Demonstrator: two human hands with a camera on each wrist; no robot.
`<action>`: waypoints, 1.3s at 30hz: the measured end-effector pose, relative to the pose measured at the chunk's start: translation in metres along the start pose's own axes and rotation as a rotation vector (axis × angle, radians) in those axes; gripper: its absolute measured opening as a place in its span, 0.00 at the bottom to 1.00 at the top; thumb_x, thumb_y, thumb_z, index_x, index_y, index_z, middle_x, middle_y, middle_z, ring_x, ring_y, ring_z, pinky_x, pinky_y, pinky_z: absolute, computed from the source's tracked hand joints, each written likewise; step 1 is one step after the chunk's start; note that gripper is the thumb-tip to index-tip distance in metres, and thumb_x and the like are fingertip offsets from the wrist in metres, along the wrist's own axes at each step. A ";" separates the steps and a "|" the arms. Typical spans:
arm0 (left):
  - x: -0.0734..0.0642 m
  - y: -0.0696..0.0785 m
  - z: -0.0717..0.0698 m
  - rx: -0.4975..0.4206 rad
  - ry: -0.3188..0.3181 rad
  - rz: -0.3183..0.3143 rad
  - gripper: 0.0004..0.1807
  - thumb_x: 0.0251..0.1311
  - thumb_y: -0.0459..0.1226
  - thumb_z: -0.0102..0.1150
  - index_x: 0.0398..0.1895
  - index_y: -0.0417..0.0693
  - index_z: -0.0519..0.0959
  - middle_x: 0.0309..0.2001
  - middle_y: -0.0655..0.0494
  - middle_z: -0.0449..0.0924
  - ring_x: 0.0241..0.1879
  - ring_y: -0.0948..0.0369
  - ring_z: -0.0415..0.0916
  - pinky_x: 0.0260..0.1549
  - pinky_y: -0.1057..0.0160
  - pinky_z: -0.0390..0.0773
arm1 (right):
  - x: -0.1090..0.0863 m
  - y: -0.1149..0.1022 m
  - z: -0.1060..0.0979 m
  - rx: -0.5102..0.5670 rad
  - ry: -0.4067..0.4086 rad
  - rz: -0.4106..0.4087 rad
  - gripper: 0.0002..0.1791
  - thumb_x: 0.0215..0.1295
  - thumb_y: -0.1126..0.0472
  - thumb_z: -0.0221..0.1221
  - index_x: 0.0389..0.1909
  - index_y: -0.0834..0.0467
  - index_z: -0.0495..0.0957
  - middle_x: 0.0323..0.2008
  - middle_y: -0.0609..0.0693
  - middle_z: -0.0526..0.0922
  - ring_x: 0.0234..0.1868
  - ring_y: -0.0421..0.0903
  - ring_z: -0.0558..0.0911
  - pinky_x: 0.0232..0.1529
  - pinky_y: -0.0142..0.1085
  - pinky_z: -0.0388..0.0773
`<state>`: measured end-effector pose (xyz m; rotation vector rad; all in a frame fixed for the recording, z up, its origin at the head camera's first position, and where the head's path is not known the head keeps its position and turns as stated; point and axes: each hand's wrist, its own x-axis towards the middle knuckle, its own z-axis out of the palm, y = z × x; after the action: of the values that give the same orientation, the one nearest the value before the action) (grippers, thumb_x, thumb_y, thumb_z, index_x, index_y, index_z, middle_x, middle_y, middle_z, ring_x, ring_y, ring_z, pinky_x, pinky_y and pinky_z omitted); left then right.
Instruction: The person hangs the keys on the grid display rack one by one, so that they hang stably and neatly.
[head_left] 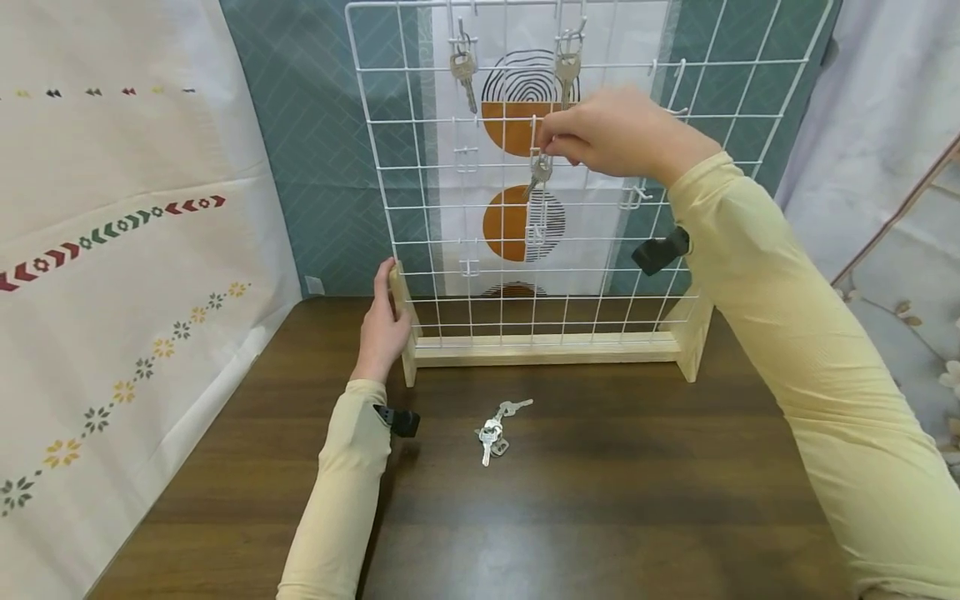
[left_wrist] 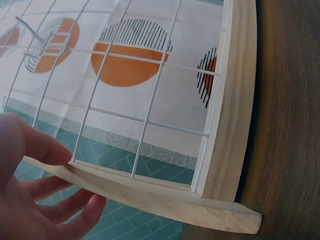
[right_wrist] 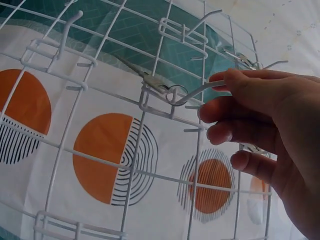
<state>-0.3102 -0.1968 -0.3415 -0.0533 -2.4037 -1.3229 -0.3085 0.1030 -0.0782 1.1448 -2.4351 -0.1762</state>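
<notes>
My right hand (head_left: pixel 618 129) is raised at the white wire grid, thumb and fingertips pinching the outer end of a white hook (right_wrist: pixel 199 91). A key (right_wrist: pixel 156 83) hangs by its ring at the base of that hook, apart from the fingertips; the head view also shows this key (head_left: pixel 541 170) below the hand. Lower left, my left hand (head_left: pixel 382 337) grips the stand's wooden side piece (left_wrist: pixel 150 200), thumb on one side and fingers on the other. Two hooks higher up carry keys, one at left (head_left: pixel 463 67) and one nearer the middle (head_left: pixel 567 68).
Several loose keys (head_left: pixel 491 433) lie in a small pile on the dark wooden table (head_left: pixel 600 483) before the stand. Other hooks, such as the one at right (head_left: pixel 636 197), jut from the grid. A patterned cloth (head_left: pixel 150 208) borders the left side.
</notes>
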 end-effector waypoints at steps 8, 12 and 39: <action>-0.002 0.001 0.002 0.000 0.000 -0.010 0.45 0.63 0.29 0.46 0.73 0.81 0.42 0.67 0.40 0.67 0.34 0.48 0.72 0.37 0.48 0.77 | -0.022 -0.007 0.007 0.177 0.141 -0.012 0.15 0.71 0.61 0.52 0.56 0.57 0.73 0.31 0.53 0.83 0.25 0.46 0.71 0.30 0.34 0.66; -0.004 0.003 0.001 -0.001 -0.008 -0.010 0.45 0.63 0.29 0.45 0.73 0.81 0.41 0.67 0.39 0.66 0.35 0.48 0.73 0.37 0.48 0.78 | -0.036 -0.016 0.018 0.211 0.192 -0.076 0.11 0.69 0.65 0.55 0.50 0.59 0.77 0.31 0.52 0.84 0.26 0.44 0.71 0.30 0.34 0.67; -0.005 0.012 -0.003 0.003 0.004 0.003 0.44 0.62 0.29 0.45 0.73 0.78 0.43 0.55 0.40 0.73 0.25 0.53 0.65 0.28 0.57 0.71 | -0.086 -0.074 0.157 0.473 -0.106 -0.102 0.11 0.61 0.67 0.61 0.44 0.53 0.79 0.36 0.44 0.82 0.36 0.39 0.78 0.39 0.37 0.76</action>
<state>-0.3025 -0.1921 -0.3323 -0.0540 -2.4018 -1.3162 -0.2781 0.1090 -0.2696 1.4890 -2.5901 0.3363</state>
